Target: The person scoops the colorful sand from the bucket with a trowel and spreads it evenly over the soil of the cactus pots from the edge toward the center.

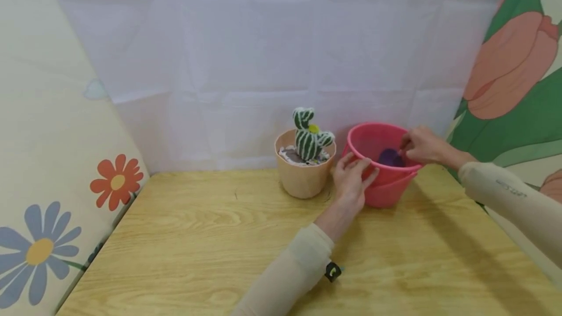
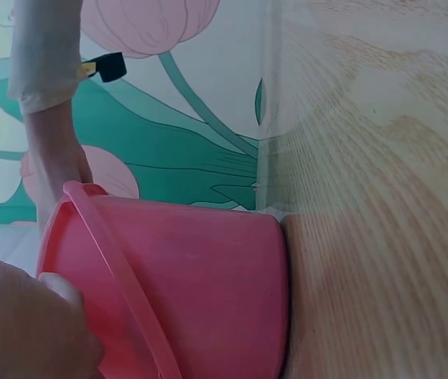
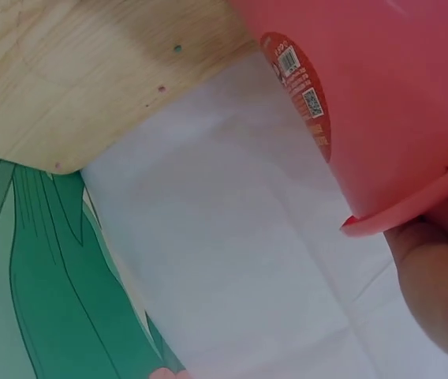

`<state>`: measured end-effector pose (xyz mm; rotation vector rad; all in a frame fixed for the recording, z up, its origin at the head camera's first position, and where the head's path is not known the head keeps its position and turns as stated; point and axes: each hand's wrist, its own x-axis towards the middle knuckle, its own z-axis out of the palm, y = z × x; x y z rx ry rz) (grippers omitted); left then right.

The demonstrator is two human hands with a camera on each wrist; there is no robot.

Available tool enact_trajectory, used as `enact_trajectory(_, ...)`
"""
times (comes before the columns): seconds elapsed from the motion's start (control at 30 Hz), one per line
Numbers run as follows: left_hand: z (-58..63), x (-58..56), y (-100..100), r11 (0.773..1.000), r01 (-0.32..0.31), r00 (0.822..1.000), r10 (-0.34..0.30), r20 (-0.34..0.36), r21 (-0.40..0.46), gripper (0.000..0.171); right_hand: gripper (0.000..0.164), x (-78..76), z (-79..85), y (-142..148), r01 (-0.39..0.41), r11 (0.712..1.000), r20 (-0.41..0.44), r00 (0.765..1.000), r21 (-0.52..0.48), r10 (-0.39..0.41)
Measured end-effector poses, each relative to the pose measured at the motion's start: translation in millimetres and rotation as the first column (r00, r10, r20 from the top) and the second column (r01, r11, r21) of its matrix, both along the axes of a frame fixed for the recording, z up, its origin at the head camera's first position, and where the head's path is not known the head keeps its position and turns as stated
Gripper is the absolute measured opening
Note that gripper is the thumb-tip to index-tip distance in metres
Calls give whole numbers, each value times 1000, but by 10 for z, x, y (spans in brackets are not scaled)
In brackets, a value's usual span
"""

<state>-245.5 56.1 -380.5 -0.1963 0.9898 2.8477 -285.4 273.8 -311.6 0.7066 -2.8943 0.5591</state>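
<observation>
Bucket [image 1: 387,188], pink, flared and upright, grasped by left hand [image 1: 349,179]; right hand [image 1: 422,144] pinching purple object [image 1: 390,158] inside.

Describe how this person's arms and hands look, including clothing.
The left sleeve and right sleeve are long and cream; the right bears small, unreadable dark lettering. One black item shows beside the left sleeve, another black item beside the right, each partly yellow. The left hand and right hand are gloveless.

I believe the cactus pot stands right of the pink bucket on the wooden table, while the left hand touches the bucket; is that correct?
Not quite: the cactus pot stands left of the pink bucket, as the head view shows. Both are on the wooden table, and the left hand touches the bucket.
</observation>
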Motion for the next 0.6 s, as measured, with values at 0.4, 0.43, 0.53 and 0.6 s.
enact_trajectory(0.4,14,-1,6,1000,11,1000,-11,-3,-3,48,28,70,-88,12,71,992,45,997,-102,-66)
enact_trajectory(0.43,18,-4,11,1000,9,1000,-9,-4,-4,47,28,71,-90,17,69,992,43,997,-105,-65)
enact_trajectory(0.53,21,-8,22,1000,11,1000,-11,3,-5,47,29,83,-104,42,62,991,39,998,-122,-58)
enact_trajectory(0.6,19,0,24,1000,11,1000,-11,12,-12,47,28,96,-123,55,49,990,25,999,-128,-47)
